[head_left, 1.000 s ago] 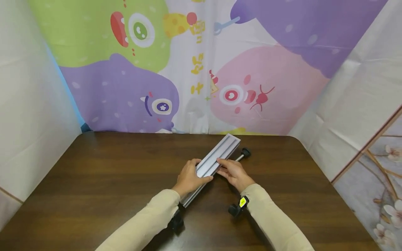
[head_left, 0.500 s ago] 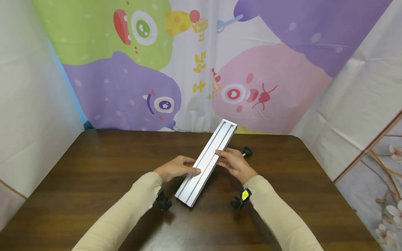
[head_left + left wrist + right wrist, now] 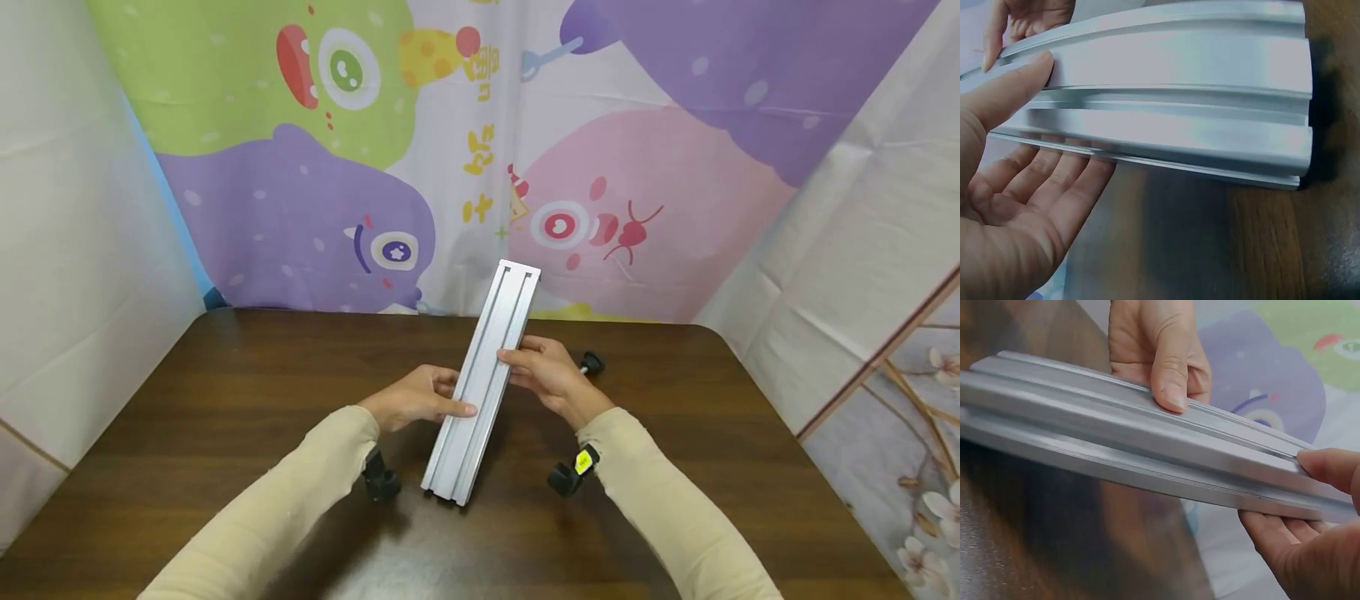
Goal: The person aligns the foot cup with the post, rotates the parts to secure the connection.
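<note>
A silver aluminium profile [image 3: 480, 375] with lengthwise slots is held up tilted over the table, its far end higher in the head view. My left hand [image 3: 418, 397] grips its left edge, thumb on the slotted face and fingers underneath, as the left wrist view shows. On the right edge, farther up, my right hand [image 3: 551, 375] pinches the profile with thumb on top and fingers below. The right wrist view shows the profile [image 3: 1116, 431] from its side, with slots along that face too. Behind my right hand lies a rod with a black knob [image 3: 592, 362], mostly hidden.
The dark wooden table [image 3: 262, 367] ends at a cartoon-printed curtain [image 3: 315, 208]. Pale cloth walls [image 3: 67, 275] stand on both sides. Each wrist carries a black camera mount [image 3: 381, 479] that hangs below the sleeve.
The profile has been raised and turned more upright, its far end moving left. My left hand has shifted left and now holds its left edge. The rod stays on the table.
</note>
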### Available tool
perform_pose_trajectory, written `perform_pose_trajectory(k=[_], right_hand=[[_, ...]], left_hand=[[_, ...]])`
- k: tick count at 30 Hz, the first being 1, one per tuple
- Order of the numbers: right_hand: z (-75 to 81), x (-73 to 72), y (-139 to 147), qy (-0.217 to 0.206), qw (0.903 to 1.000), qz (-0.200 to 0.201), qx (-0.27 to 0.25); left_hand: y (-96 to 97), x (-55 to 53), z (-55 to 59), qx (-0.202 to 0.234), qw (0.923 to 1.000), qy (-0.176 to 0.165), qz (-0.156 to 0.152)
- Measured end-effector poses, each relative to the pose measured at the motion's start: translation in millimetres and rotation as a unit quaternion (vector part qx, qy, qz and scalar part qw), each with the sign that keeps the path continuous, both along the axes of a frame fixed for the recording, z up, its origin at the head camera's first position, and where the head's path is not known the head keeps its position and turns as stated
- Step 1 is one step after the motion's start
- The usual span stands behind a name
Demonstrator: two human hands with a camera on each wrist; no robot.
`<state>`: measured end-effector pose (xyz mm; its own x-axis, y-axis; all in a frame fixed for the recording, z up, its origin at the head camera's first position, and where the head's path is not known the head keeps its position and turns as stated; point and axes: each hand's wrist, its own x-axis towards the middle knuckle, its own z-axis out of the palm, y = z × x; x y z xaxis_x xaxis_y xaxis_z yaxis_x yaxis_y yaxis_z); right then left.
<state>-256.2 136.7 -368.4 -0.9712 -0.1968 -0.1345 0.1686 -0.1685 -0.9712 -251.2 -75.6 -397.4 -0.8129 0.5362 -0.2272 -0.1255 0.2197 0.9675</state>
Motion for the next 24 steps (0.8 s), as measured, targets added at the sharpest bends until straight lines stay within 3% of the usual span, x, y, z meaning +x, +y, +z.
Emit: perform_pose_trajectory(k=[10, 14, 24], right_hand=[[24.3, 6.3, -6.3, 0.049, 0.9972, 0.044, 0.035], [31.4, 9.6, -7.2, 0.075, 0.9944, 0.056, 0.05], [39.1, 21.5, -2.0, 0.154, 0.9752, 0.109, 0.117]], left_hand=[[-3.6, 8.6, 8.2, -0.01, 0.9986, 0.042, 0.03], [-5.1, 12.9, 10.5, 0.01, 0.9973, 0.061, 0.04], [-4.4, 31.6, 9.2, 0.04, 0.9891, 0.122, 0.073]])
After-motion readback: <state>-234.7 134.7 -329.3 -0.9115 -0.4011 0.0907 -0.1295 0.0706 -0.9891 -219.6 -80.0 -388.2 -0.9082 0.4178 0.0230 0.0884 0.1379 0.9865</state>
